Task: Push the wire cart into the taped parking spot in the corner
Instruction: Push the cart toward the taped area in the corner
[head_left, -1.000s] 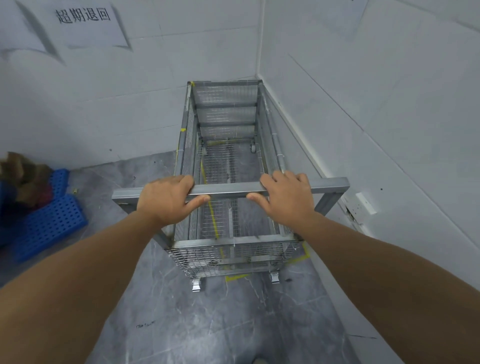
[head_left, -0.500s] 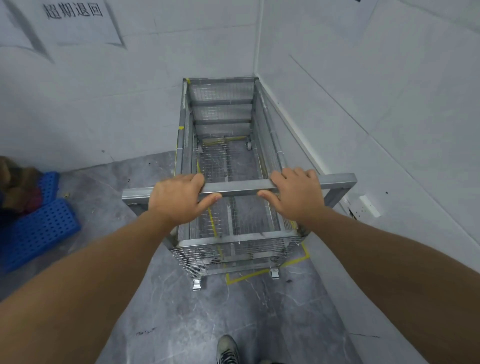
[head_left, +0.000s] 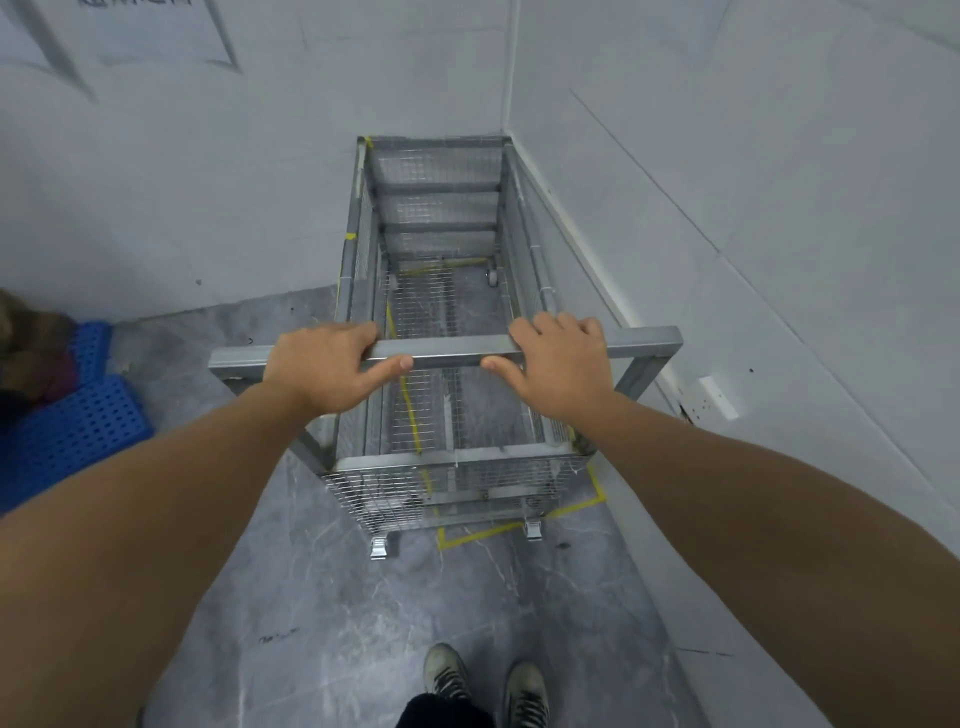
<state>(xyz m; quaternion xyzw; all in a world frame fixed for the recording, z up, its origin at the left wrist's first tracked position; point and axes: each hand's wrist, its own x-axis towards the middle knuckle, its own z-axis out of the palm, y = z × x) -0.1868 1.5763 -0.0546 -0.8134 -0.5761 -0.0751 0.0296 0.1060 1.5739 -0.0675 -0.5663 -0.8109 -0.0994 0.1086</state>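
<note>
Cart (head_left: 441, 291), silver wire mesh, square-tube frame

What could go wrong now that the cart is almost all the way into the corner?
The wire cart seems to sit left of the yellow tape outline: a tape line shows through its mesh floor, so it may end up parked off the mark. Its far end looks very close to the back wall; another push could bump it. The right end of the handle bar is near the side wall and might scrape it.
</note>
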